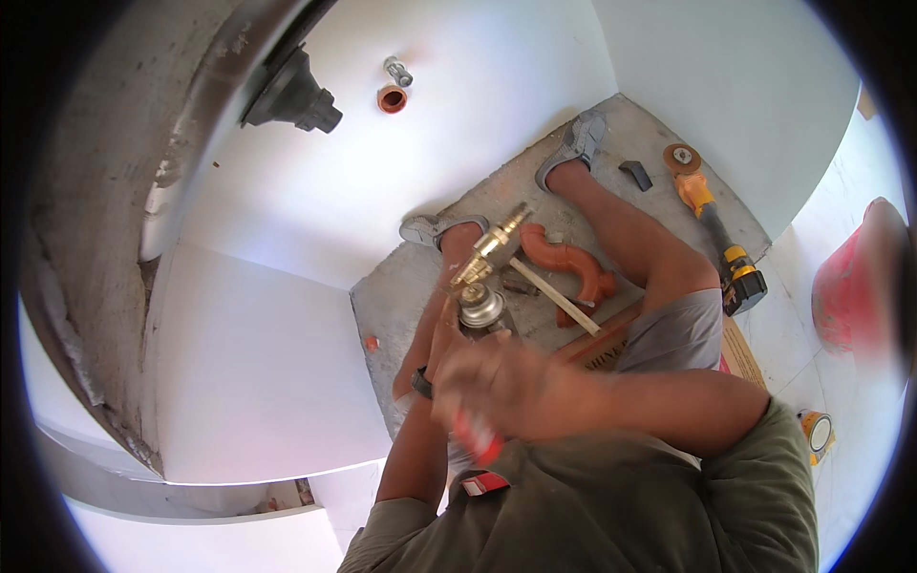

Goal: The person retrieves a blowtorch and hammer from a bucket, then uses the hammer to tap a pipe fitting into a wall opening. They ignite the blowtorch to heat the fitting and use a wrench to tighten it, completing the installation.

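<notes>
My left hand (445, 329) is closed around a gas torch (480, 306), held upright between my legs with its brass head (493, 245) slanting up and to the right. My right hand (521, 382) crosses in front of the torch's lower body and hides it. Motion blurs this hand, but its fingers look curled. A red and white piece (476, 437) shows at its lower edge; I cannot make out its kind. Beyond the torch, an orange curved drain pipe (559, 256) lies on the concrete, with a pale stick (557, 298) beside it.
A yellow and black cordless angle grinder (709, 215) lies right of my leg, near a dark block (635, 175). Farther right are a red bucket (850, 286) and a can (818, 435). A black drain fitting (296, 100) hangs upper left; a pipe opening (392, 98) is in the wall.
</notes>
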`<state>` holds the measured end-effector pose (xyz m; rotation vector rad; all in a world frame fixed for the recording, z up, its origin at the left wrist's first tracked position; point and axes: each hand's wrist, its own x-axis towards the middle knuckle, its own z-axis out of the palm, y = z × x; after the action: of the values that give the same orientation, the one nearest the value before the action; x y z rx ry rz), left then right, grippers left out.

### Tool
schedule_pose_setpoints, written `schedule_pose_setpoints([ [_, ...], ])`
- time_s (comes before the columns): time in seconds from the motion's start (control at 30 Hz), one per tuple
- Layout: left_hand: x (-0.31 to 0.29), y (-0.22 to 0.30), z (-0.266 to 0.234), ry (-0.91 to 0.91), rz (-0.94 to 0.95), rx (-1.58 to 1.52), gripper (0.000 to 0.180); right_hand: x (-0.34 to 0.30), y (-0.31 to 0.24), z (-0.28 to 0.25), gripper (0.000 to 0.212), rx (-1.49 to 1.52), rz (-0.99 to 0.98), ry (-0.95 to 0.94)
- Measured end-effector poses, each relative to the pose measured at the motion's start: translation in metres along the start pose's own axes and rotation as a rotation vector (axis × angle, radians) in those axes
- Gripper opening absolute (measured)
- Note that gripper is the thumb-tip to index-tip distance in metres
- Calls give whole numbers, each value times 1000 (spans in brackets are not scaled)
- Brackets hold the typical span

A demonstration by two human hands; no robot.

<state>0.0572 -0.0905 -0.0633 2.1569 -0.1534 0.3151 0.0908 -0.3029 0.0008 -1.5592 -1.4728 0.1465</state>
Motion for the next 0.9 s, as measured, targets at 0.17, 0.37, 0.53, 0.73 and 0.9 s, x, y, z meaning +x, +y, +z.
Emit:
schedule_pose_setpoints([
  [0.17, -7, -12, -5, 122, -310, -89, 74, -20, 90, -57, 34, 981, 832, 677],
  [0.37, -2, -15, 15, 281, -306, 33, 76, -1, 90, -20, 38, 251, 610, 443],
  [0.53, 12, -12, 37, 452, -101, 468, 71, 41, 80, 3, 40, -123, 511, 489],
  [0.73, 26, -14, 43, 573, -92, 474, 68, 59, 92, 3, 37, -371, 473, 553],
  [0.9, 30, -18, 46, 532, -55, 502, 71, 60, 95, 2, 37, -404, 561, 533],
])
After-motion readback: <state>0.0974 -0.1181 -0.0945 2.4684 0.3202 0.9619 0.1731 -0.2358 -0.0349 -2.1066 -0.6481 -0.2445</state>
